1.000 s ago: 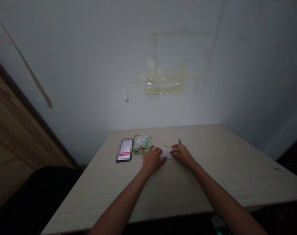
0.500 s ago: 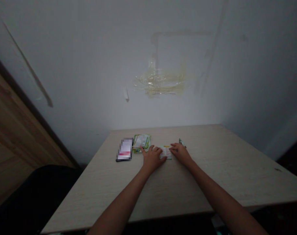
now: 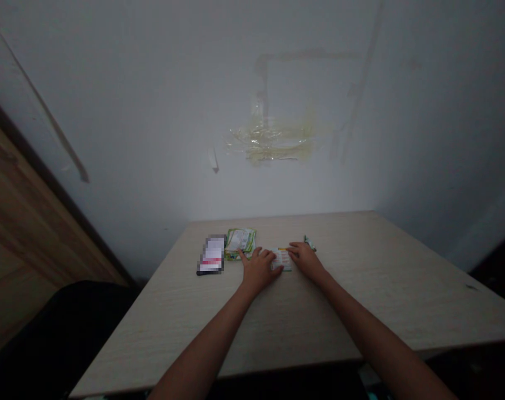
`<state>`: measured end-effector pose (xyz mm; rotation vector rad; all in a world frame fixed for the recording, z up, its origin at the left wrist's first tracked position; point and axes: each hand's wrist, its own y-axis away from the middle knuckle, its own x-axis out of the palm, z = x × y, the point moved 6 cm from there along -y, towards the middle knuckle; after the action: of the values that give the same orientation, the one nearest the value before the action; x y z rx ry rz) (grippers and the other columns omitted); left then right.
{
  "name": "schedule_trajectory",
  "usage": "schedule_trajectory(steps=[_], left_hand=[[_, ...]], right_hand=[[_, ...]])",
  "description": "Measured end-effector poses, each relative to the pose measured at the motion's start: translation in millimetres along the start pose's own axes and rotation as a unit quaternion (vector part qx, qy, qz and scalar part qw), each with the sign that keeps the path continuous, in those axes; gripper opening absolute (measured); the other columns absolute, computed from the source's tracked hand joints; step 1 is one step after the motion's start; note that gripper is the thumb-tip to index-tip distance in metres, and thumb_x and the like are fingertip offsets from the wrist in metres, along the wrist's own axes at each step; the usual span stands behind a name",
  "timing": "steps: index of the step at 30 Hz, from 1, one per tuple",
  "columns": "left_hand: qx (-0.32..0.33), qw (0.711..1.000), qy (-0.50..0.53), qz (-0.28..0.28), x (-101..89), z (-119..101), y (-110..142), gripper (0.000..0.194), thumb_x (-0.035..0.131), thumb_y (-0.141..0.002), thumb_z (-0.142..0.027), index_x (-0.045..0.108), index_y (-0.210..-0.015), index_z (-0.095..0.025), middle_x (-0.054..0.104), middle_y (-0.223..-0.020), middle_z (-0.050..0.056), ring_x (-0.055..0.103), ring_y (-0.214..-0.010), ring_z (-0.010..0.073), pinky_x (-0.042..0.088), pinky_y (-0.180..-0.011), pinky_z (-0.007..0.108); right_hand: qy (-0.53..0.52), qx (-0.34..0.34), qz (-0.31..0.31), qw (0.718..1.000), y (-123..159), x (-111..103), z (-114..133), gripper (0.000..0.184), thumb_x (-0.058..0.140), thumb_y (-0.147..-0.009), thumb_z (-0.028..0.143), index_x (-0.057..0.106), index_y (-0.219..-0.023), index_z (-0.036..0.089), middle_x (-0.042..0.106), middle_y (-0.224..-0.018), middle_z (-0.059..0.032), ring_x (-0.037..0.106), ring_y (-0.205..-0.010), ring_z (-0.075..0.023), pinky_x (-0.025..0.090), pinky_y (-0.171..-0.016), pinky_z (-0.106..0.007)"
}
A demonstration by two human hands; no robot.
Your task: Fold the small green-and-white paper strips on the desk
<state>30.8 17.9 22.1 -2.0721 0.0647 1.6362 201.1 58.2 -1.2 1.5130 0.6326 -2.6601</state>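
Observation:
A small white printed packet (image 3: 283, 260) with coloured lines and a yellow strip along its top lies on the table between my hands. My left hand (image 3: 258, 271) rests over its left end, fingers spread and thumb stretched out along the near side. At the right end, the fingertips of my right hand (image 3: 307, 261) touch the packet near the yellow strip; these fingers are stretched forward and slightly bent. A stack of green-and-white packets (image 3: 241, 240) lies just beyond my left hand. Behind my right hand, a small green-and-white piece (image 3: 309, 242) is partly hidden.
Left of the stack lies a phone (image 3: 213, 254) with a blurred-out screen. The pale wooden table (image 3: 381, 278) meets a wall (image 3: 173, 111) bearing old tape (image 3: 277, 141). A dark object (image 3: 77, 316) stands beside the table's left edge.
My right hand has shifted very slightly, and more of the packet's yellow strip shows beside its fingertips. My left hand and the stack stay where they were.

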Motion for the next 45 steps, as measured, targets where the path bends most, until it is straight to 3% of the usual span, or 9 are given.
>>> schedule_trajectory(steps=[11,21,30,39,45], left_hand=[[-0.018,1.0,-0.01,0.019,0.0,0.3,-0.6,0.037,0.057,-0.084,-0.056,0.064,-0.114,-0.036,0.065,-0.122,0.004,0.042,-0.128,0.0324,-0.004,-0.108,0.077],[0.005,1.0,-0.005,-0.019,-1.1,-0.4,2.9,0.033,0.057,-0.085,-0.053,0.065,-0.111,-0.034,0.067,-0.119,0.004,0.044,-0.126,0.0324,-0.011,-0.106,0.078],[0.011,1.0,0.007,-0.028,-2.8,-1.9,4.8,0.033,0.058,-0.085,-0.052,0.064,-0.115,-0.038,0.066,-0.12,0.003,0.044,-0.126,0.0326,-0.009,-0.106,0.078],[0.015,0.999,0.001,-0.042,-3.6,-1.6,5.0,0.031,0.059,-0.085,-0.053,0.065,-0.112,-0.04,0.066,-0.119,0.001,0.045,-0.124,0.0321,-0.008,-0.103,0.081],[0.005,0.999,-0.002,-0.032,-2.0,-0.7,5.0,0.032,0.059,-0.085,-0.053,0.065,-0.114,-0.042,0.065,-0.122,0.001,0.044,-0.126,0.0321,-0.007,-0.105,0.079]], right_hand=[[0.043,-0.011,-0.022,0.999,0.5,2.7,4.3,0.033,0.049,-0.092,0.025,0.069,-0.117,0.018,0.064,-0.125,-0.0121,0.054,-0.12,-0.024,0.038,-0.107,-0.042],[0.039,-0.032,-0.048,0.998,5.7,0.5,7.6,0.037,0.048,-0.091,0.022,0.064,-0.123,0.015,0.064,-0.125,-0.0134,0.054,-0.119,-0.0242,0.039,-0.106,-0.042],[0.012,-0.02,-0.057,0.998,8.9,-7.6,11.6,0.023,0.055,-0.088,0.025,0.075,-0.098,0.018,0.071,-0.11,-0.0092,0.06,-0.109,-0.0232,0.043,-0.101,-0.04],[-0.028,0.013,-0.037,0.999,5.5,-3.9,1.9,0.026,0.058,-0.084,0.028,0.075,-0.099,0.016,0.069,-0.115,-0.0104,0.06,-0.112,-0.0232,0.041,-0.103,-0.038],[-0.047,0.014,-0.009,0.999,5.4,-4.3,-1.6,0.028,0.061,-0.081,0.031,0.075,-0.102,0.018,0.068,-0.119,-0.0108,0.058,-0.115,-0.025,0.039,-0.106,-0.043]])
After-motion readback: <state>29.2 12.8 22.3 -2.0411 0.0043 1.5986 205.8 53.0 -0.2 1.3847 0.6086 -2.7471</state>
